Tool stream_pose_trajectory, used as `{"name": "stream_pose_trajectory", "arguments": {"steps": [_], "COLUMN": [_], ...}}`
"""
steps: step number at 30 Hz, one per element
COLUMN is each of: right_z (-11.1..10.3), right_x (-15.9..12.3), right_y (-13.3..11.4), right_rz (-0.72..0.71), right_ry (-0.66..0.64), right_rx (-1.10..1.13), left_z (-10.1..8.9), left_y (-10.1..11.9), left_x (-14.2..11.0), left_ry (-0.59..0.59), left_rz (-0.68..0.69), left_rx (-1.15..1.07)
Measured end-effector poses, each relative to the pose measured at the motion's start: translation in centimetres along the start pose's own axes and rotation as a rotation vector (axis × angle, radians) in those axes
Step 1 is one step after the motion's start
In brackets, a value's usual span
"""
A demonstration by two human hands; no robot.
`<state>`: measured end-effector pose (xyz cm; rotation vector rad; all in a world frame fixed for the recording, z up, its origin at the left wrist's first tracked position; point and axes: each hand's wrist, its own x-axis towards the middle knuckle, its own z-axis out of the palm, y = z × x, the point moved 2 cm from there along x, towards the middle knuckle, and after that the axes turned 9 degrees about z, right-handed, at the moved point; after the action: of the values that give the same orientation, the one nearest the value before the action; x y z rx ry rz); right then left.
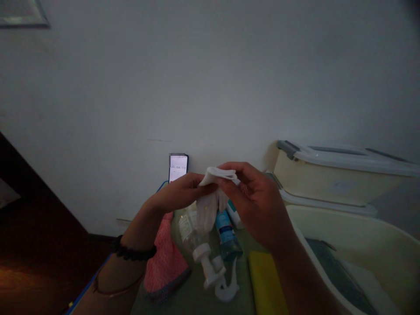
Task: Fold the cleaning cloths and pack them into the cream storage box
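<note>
My left hand (179, 192) and my right hand (257, 197) both pinch a white fabric piece (208, 210) by its folded upper edge. Soft, thin lobes of it hang down between the hands; whether it is a glove or a sock I cannot make out. Below it lies a clear pump bottle (190, 234) with a white pump head. Beside that is a blue bottle (227, 236), and a white bottle (234, 214) is partly hidden behind my right hand. A pink cloth (166, 258) with a grey edge lies under my left forearm.
A phone (178, 168) showing a timer stands against the wall. To the right are a cream lidded box (324, 177) and an open cream tub (367, 227) with things inside. A yellow cloth (267, 280) and a white hook-shaped piece (228, 288) lie on the green surface (241, 302).
</note>
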<state>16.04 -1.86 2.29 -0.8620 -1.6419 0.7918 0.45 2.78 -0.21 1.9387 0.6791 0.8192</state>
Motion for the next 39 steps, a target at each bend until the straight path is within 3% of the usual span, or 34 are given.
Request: {"name": "stream_pose_trajectory", "arguments": {"steps": [4,10,21,24,28,33,36,39], "right_z": [0.1,0.0,-0.3,-0.5,-0.6,-0.6,-0.7,-0.8], "right_x": [0.0,-0.1,0.0,0.0,0.1,0.2,0.0,-0.3], "right_y": [0.0,0.0,0.0,0.2,0.3,0.4,0.2,-0.4], "right_rz": [0.008,0.038,-0.037,-0.019,-0.038,-0.017,-0.025,-0.060], "right_ry": [-0.006,-0.042,0.089,0.160,0.240,0.196,0.147,0.117], "right_rx": [-0.026,0.026,0.047,0.009,-0.131,-0.179,-0.165,-0.196], "left_z": [0.2,0.4,0.9,0.8,0.6,1.0,1.1,0.9], "left_y": [0.0,0.3,0.0,-0.2,-0.2,0.2,0.2,-0.3], "left_x": [-0.1,-0.4,0.2,0.1,-0.1,-0.3,-0.2,0.0], "left_ry": [-0.080,-0.125,0.046,0.034,-0.098,-0.232,-0.217,-0.106], "left_rz": [-0.026,-0.020,0.049,-0.021,-0.106,-0.098,-0.097,-0.098], "left_rx": [0.041,-0.097,-0.396,-0.368,-0.202,-0.077,-0.057,-0.110]}}
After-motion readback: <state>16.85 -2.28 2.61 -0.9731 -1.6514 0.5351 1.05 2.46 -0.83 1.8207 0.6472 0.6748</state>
